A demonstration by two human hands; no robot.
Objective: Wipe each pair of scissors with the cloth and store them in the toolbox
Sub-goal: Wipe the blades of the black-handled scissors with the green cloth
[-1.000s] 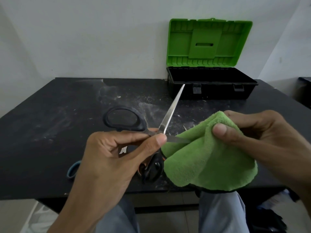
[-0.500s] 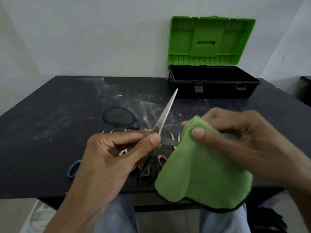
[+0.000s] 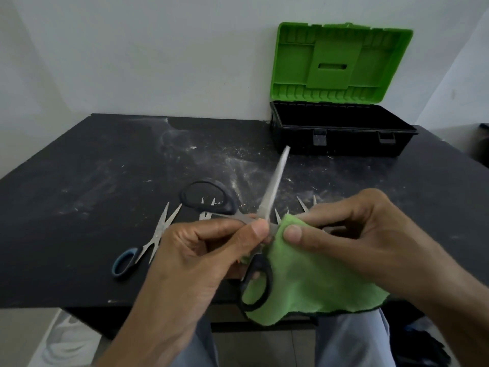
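Both hands work one pair of scissors, held above the bench.

Fingers (image 3: 258,229) of the left hand (image 3: 201,250) pinch the black-handled scissors (image 3: 275,186) at the pivot, with the blades spread and one pointing up and away. The right hand (image 3: 357,234) pinches the green cloth (image 3: 312,282) round the other blade, just beside the left thumb. The cloth hangs over the bench (image 3: 92,181) edge, behind one handle loop. Blue-handled scissors (image 3: 148,245) lie open on the left, and more blade tips (image 3: 304,203) show past the hands. The toolbox (image 3: 341,139) stands at the far right against the wall with its green lid (image 3: 341,59) up.
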